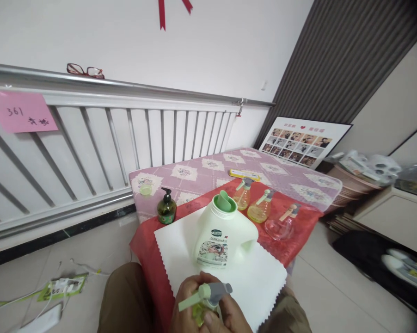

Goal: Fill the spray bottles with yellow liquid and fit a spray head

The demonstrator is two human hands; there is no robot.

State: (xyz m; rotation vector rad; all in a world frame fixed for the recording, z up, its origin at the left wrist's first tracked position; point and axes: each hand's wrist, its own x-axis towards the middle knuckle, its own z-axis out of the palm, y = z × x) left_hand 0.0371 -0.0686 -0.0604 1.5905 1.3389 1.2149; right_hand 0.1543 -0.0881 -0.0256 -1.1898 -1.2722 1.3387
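Close to my lap, my left hand [187, 296] and my right hand [232, 315] are both closed around a small spray bottle [206, 296]. Its trigger head is pale green and grey, and yellow-green shows below it between my fingers; the lower body is hidden. Just beyond my hands a large pale green detergent jug [213, 236] stands upright on a white scallop-edged mat [264, 273]. The jug's neck is uncapped and shows a green pouring spout [225, 201]. Nothing touches the jug.
Left of the jug stands a dark green pump bottle [166, 209]. To its right are two yellowish spray bottles [242, 196] and a clear pink one [280, 226] on a red cloth [305, 212]. A pale green cap [145, 190] and a yellow box [244, 175] lie farther back.
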